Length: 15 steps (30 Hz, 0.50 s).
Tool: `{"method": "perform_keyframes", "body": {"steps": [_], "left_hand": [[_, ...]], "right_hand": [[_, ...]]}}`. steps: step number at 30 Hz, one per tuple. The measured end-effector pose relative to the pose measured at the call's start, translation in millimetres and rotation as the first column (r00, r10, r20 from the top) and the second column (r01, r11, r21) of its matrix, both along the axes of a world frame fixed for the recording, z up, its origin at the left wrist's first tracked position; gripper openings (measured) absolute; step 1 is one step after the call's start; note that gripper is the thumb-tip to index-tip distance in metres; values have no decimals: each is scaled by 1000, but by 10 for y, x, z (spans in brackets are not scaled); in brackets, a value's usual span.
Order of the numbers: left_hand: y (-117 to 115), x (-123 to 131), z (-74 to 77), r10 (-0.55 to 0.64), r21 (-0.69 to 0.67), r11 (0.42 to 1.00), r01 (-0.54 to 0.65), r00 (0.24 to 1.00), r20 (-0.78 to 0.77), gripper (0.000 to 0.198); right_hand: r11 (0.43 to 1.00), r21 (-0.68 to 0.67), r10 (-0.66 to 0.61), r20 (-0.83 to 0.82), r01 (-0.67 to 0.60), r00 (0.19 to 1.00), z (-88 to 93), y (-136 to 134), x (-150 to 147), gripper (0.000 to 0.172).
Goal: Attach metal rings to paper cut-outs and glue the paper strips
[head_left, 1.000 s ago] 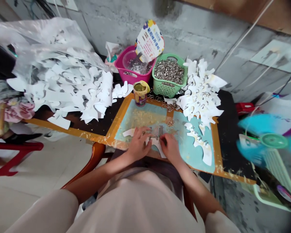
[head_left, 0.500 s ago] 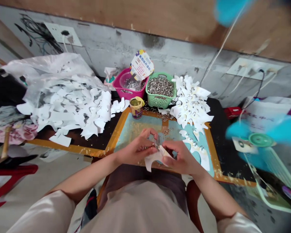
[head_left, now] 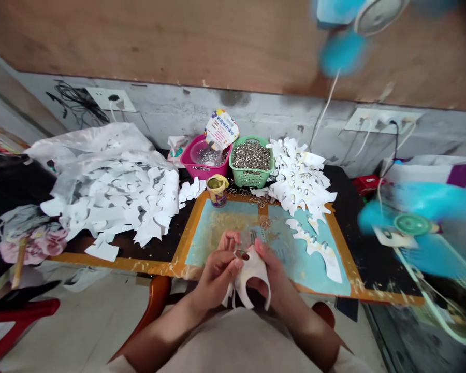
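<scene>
1. Just above the lap, the left hand (head_left: 217,272) and the right hand (head_left: 275,269) sit close together, fingertips almost meeting.
2. Left hand: fingers curled, thumb and forefinger pinched on a small metal ring (head_left: 241,254).
3. Right hand: closed on the right side of a white cut-out paper shape (head_left: 252,277), holding it off the surface.
4. That paper shape lies between the two hands, its long axis roughly upright. The ring sits at its upper end, away from the body, and two curved prongs hang toward the lap. Both hands touch it, and the left is nearer the ring.
5. Just beyond the hands lies a teal mat with an orange border (head_left: 202,233) on the dark surface (head_left: 349,207), with another white cut-out (head_left: 314,246) resting on it.
6. Farther back stand a small cup of yellow paste (head_left: 217,189), a green plastic basket of metal rings (head_left: 252,161) and a pink plastic basket (head_left: 202,165).
7. A big heap of white cut-outs (head_left: 116,197) spreads to the left, a smaller heap (head_left: 301,176) to the right, and a blurred blue fan (head_left: 415,217) sits at the far right.
</scene>
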<state>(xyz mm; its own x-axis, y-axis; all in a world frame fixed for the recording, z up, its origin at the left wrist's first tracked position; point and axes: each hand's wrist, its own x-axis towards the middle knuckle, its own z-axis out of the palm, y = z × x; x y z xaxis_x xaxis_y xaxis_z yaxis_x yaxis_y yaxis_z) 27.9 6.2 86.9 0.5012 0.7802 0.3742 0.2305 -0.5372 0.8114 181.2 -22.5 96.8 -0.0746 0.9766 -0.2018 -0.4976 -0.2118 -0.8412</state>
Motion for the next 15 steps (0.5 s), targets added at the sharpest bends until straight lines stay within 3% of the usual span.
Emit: {"method": "perform_keyframes", "body": {"steps": [2, 3, 6, 10, 13, 15], "left_hand": [[28, -31, -31, 112, -28, 993, -111, 992, 50, 51], [39, -39, -16, 137, -13, 991, -136, 989, 49, 50], [42, -26, 74, 133, 46, 990, -135, 991, 31, 49], [-38, -3, 87, -34, -8, 999, 35, 996, 87, 57], [-93, -54, 1, -174, -31, 984, 177, 982, 67, 64], [-82, -117, -54, -271, 26, 962, 271, 963, -16, 58]], "right_hand": [[987, 24, 158, 61, -160, 986, -66, 93, 119, 71], [979, 52, 190, 126, -198, 974, -78, 124, 184, 70], [973, 135, 139, 308, -188, 941, -59, 130, 289, 50], [946, 243, 158, 229, -213, 961, -72, -24, 181, 46], [913, 280, 289, 72, -297, 955, -230, -182, 76, 49], [905, 262, 343, 15, -335, 939, -380, -272, 85, 46]]}}
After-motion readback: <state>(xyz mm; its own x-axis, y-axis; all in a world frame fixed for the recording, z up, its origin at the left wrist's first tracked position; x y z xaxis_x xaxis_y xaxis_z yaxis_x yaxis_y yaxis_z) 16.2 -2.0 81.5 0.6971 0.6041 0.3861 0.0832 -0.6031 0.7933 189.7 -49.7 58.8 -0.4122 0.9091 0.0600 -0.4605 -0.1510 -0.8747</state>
